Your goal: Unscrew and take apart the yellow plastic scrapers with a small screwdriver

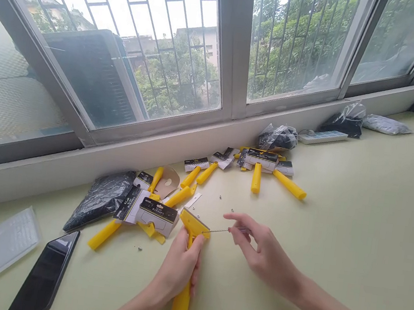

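My left hand [181,261] is wrapped around the neck of a yellow scraper [179,309], its wide head pointing away from me and its handle toward me. Between the thumb and fingers of my right hand [261,246] is a thin screwdriver [220,230]. The shaft points left, and its tip meets the right side of the scraper head. Small screws [220,197] lie beyond my hands, and another screw [139,249] is to the left. Beside the left hand are carded scraper packages [157,214] and a loose yellow handle [105,234].
A black phone [46,271] and a clear plastic pouch [10,241] lie at left. Near the window wall are a black plastic bag [102,197], more yellow scrapers [289,185], a crumpled clear bag [278,137] and a white power strip [323,137]. The pale table [354,220] extends right.
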`<state>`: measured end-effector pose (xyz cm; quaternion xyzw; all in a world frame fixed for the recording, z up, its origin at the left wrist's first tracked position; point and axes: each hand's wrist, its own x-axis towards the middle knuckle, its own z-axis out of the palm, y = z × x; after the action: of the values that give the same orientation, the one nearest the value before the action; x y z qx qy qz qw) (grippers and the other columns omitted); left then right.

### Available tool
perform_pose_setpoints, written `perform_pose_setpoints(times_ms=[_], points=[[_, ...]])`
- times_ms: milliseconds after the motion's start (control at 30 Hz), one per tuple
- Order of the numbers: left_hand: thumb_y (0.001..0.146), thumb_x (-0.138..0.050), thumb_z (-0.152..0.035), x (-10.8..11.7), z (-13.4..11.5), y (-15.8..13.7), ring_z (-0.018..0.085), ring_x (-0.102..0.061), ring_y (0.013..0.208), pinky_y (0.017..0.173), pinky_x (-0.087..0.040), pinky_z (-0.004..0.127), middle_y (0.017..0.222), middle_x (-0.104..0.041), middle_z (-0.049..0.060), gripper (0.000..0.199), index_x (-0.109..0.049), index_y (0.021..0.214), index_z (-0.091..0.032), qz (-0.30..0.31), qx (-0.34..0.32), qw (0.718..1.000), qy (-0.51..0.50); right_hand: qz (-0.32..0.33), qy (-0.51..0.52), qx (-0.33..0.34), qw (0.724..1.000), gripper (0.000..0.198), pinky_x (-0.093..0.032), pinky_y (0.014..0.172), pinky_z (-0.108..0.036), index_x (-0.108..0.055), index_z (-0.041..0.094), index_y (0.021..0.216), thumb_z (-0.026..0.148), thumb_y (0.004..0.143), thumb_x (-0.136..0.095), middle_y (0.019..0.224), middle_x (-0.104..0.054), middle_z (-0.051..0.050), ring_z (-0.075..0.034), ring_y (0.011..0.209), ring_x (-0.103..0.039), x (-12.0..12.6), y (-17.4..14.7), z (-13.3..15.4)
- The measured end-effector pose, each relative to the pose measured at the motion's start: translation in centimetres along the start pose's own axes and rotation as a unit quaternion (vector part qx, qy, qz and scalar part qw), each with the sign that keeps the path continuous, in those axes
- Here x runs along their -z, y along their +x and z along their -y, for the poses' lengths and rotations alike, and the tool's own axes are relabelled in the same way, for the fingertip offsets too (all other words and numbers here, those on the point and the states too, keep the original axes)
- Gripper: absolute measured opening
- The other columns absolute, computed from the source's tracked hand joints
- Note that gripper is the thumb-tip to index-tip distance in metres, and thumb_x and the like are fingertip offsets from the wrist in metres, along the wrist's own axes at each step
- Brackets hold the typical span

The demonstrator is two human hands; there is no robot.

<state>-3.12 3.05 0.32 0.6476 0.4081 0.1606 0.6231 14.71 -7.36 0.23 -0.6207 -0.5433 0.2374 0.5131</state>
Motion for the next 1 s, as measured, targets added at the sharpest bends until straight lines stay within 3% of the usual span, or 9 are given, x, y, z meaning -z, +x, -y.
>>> perform_pose_setpoints(times_ms=[100, 267, 433, 667, 1000], points=[[0.096, -0.047, -0.047, -0.01, -0.02, -0.02, 0.01, -0.038, 0.035, 0.027, -0.042, 0.023, 0.06, -0.046, -0.009, 0.029, -0.041, 0.113, -0.024, -0.007, -0.002, 1.0, 0.012, 0.005, -0.004, 0.023, 1.0, 0.022, -0.045, 0.07, -0.029, -0.064, 0.024, 0.11, 0.037, 0.102, -0.048, 0.096, -0.066, -0.003, -0.017, 0.084, -0.06, 0.09, 0.0, 0.25], [0.097, -0.047, -0.045, 0.08, -0.42, -0.09, 0.011, -0.037, 0.033, 0.025, -0.041, 0.023, 0.058, -0.044, -0.009, 0.032, -0.038, 0.119, -0.024, -0.001, 0.001, 0.999, 0.033, 0.029, 0.01, -0.03, 0.999, 0.029, -0.037, 0.058, -0.028, -0.062, 0.024, 0.103, 0.049, 0.102, -0.048, 0.068, -0.051, 0.004, -0.014, 0.062, -0.045, 0.15, 0.06, 0.42], [0.097, -0.047, -0.043, 0.13, -0.83, -0.11, 0.01, -0.037, 0.034, 0.026, -0.04, 0.022, 0.058, -0.043, -0.009, 0.027, -0.04, 0.115, -0.025, -0.001, 0.011, 0.999, 0.035, 0.022, -0.017, -0.006, 1.0, 0.033, -0.031, 0.056, -0.028, -0.06, 0.022, 0.088, 0.044, 0.105, -0.042, 0.069, -0.049, 0.004, -0.012, 0.059, -0.037, 0.06, 0.13, 0.35], [0.095, -0.049, -0.041, 0.12, -0.7, -0.1, 0.008, -0.036, 0.033, 0.025, -0.038, 0.02, 0.062, -0.045, -0.01, 0.027, -0.037, 0.114, -0.026, 0.011, 0.007, 1.0, 0.013, 0.002, -0.016, -0.02, 1.0, 0.025, -0.032, 0.056, -0.028, -0.063, 0.022, 0.101, 0.041, 0.103, -0.046, 0.071, -0.051, 0.003, -0.013, 0.06, -0.041, -0.09, 0.04, 0.1], [0.091, -0.052, -0.041, 0.31, -0.65, 0.16, 0.007, -0.037, 0.035, 0.026, -0.037, 0.019, 0.065, -0.048, -0.008, 0.025, -0.036, 0.102, -0.025, 0.02, 0.019, 1.0, -0.003, 0.008, -0.028, -0.022, 0.999, 0.03, -0.032, 0.055, -0.028, -0.062, 0.022, 0.092, 0.042, 0.103, -0.043, 0.071, -0.052, 0.002, -0.013, 0.06, -0.04, -0.03, 0.1, 0.44]])
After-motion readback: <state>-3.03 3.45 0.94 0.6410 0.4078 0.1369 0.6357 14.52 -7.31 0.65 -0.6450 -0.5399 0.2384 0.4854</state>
